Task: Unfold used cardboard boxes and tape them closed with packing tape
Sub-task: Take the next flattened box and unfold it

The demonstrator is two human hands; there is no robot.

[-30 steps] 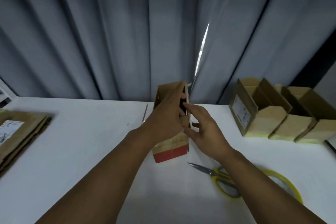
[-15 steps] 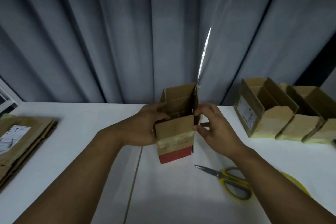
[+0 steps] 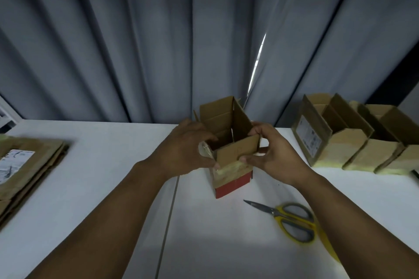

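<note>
The small brown cardboard box with a red base (image 3: pixel 233 165) stands upright mid-table, flaps open. The left hand (image 3: pixel 181 149) grips its 9 o'clock wall and the right hand (image 3: pixel 274 154) pinches the 3 o'clock corner, likely squaring it; yellow-handled scissors (image 3: pixel 292 219) wait at 5 o'clock

Brown box (image 3: pixel 235 149) red-based; scissors (image 3: pixel 292 219) yellow and grey.

The one camera rides on my head, wide-angle, looking forward and down along my forearms at the white table (image 3: pixel 90 188). My left hand (image 3: pixel 181 152) and right hand (image 3: pixel 276 158) sit close, mid-frame, on the cardboard box (image 3: pixel 233 179). The grey curtain (image 3: pixel 136 41) behind the table fills the upper half, its folds splayed toward the edges.
</note>
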